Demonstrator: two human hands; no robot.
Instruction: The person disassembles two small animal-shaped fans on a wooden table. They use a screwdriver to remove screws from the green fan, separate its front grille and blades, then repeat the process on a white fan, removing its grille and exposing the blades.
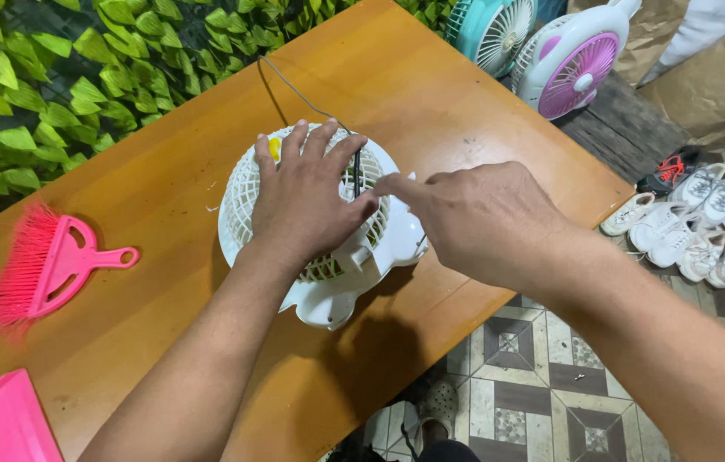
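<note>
Small white plastic fan [319,248], lying flat on the orange-brown wooden worktop [148,282], round grille facing up. Lattice of fine white ribs over the front, a spot of yellow showing through near the upper left rim. Rounded white base at the lower end, near the worktop's front edge, with a blocky housing on the right side. Thin dark cord [294,90] running from the top of the grille away across the worktop. Partly covered by the left hand [307,201] spread flat on the grille; right hand [478,222] touching the right side, forefinger pointing at the grille.
</note>
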